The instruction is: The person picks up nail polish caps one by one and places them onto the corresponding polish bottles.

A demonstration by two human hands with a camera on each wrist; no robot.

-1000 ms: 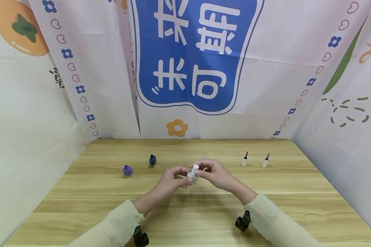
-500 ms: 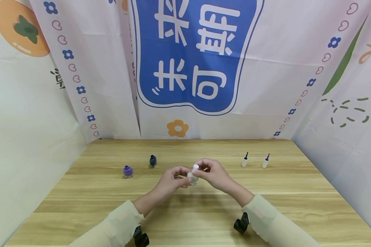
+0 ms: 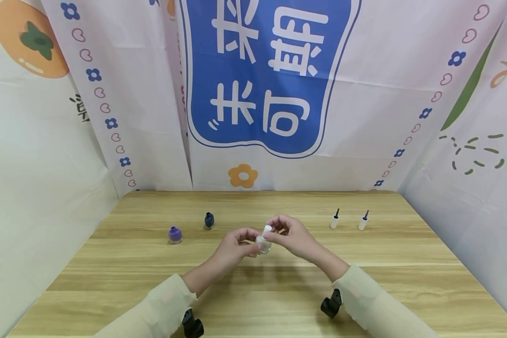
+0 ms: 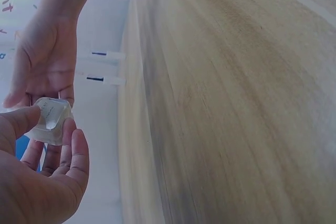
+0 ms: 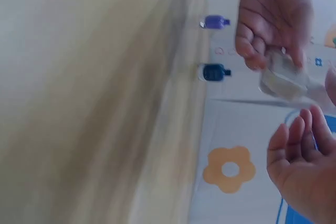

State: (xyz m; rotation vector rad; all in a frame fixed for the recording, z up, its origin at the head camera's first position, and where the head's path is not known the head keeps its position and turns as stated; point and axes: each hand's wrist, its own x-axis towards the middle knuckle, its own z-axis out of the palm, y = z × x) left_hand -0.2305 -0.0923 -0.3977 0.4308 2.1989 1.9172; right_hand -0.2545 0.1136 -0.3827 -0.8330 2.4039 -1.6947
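Observation:
Above the middle of the table, my left hand [image 3: 235, 245] holds a clear glass nail polish bottle [image 3: 263, 246] between thumb and fingers. The bottle [image 4: 51, 119] shows a small label in the left wrist view. My right hand [image 3: 295, 238] pinches the white cap [image 3: 267, 229] at the top of this bottle, which tilts slightly. In the right wrist view the bottle [image 5: 283, 80] appears whitish and see-through, with part of the cap hidden by the right thumb.
An uncapped purple nail polish bottle [image 3: 175, 235] and an uncapped dark blue one [image 3: 209, 220] stand at the left. Two white caps, a nearer-centre cap [image 3: 334, 222] and a farther-right cap [image 3: 362, 223], stand with brushes pointing up. Printed cloth [image 3: 363, 164] walls the table [image 3: 110, 281].
The right hand's fingers and wrist shift slightly about the white cap. The left hand keeps the bottle in the same place, and the things on the table have not moved.

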